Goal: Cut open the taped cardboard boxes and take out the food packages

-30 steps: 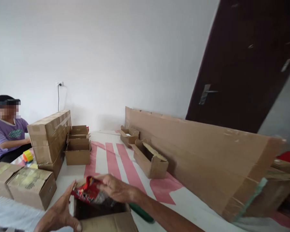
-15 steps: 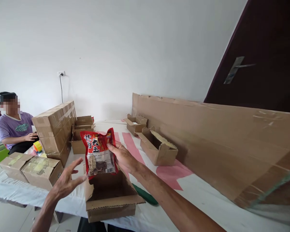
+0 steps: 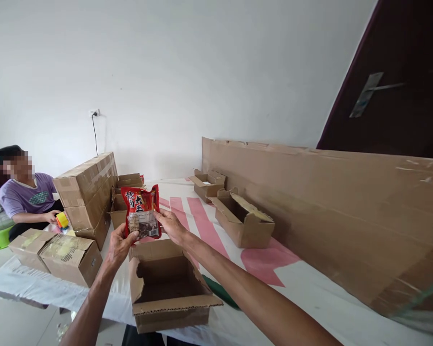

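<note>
A red snack packet (image 3: 141, 212) with white characters and a clear window is held upright above the table. My left hand (image 3: 118, 247) grips its lower left corner and my right hand (image 3: 171, 226) grips its right edge. Just below and in front of the packet stands an open, empty cardboard box (image 3: 168, 284) with its flaps up, at the table's near edge.
Sealed cartons (image 3: 87, 194) are stacked at the left, with two taped boxes (image 3: 59, 253) in front. Open small boxes (image 3: 243, 220) lie beside a long cardboard carton (image 3: 332, 206) on the right. A green object (image 3: 220, 293) lies by the box. A seated person (image 3: 25, 197) holds yellow tape.
The packet came up out of the box and moved farther from me. My left hand, first on the box then free, now grips the packet's lower corner.
</note>
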`<state>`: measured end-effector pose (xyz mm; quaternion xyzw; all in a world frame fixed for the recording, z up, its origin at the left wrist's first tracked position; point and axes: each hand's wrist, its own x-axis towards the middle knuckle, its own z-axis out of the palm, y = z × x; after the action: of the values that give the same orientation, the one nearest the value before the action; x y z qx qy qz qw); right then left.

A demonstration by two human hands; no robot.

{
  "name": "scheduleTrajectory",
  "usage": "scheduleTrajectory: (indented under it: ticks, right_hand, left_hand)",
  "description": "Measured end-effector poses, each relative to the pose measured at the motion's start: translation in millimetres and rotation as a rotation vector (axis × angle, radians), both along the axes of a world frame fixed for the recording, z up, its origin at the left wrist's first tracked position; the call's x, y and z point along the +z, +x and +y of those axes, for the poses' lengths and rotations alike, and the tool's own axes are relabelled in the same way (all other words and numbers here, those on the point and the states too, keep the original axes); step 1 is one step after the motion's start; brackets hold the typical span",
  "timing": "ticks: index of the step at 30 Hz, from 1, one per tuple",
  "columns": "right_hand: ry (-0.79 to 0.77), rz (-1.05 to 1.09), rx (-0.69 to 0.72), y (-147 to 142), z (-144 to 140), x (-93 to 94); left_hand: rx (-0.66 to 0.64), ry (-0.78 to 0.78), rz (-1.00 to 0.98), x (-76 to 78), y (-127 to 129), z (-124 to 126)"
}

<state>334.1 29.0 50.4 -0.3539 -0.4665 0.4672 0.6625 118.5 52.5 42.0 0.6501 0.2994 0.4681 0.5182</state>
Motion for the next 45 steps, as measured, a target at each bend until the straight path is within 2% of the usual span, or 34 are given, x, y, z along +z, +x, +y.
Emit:
scheduleTrajectory:
  ticks: [4,9,18,23,29,36,41,45]
  right_hand:
    - [-0.049,-0.021,-0.012,8,23,-15.7]
    - [-0.104,-0.034,-0.014,15,36,-31.3]
    - [-0.165,-0.045,-0.037,18,44,-46.3]
    - [-0.164,-0.053,-0.029,18,43,-46.9]
    - [-0.130,-0.042,-0.026,16,40,-36.5]
    - [-0.047,-0.041,-0.035,14,32,-15.4]
    - [0.045,-0.063,-0.075,8,24,5.3]
    - [0.101,-0.078,-0.057,10,11,26.5]
  left_hand:
    - [-0.100,-0.034,0.008,-13.0,4,22]
    - [-0.131,-0.038,0.004,-25.7,6,39]
    - [-0.137,-0.089,-0.008,-40.1,9,51]
    - [-0.139,-0.110,-0.014,-40.1,10,52]
    - [-0.137,-0.105,-0.024,-28.7,9,48]
    - [-0.123,-0.074,-0.055,-7.1,10,41]
    - [-0.095,0.007,-0.035,15.9,13,31]
    - [-0.021,0.095,-0.004,41.2,11,28]
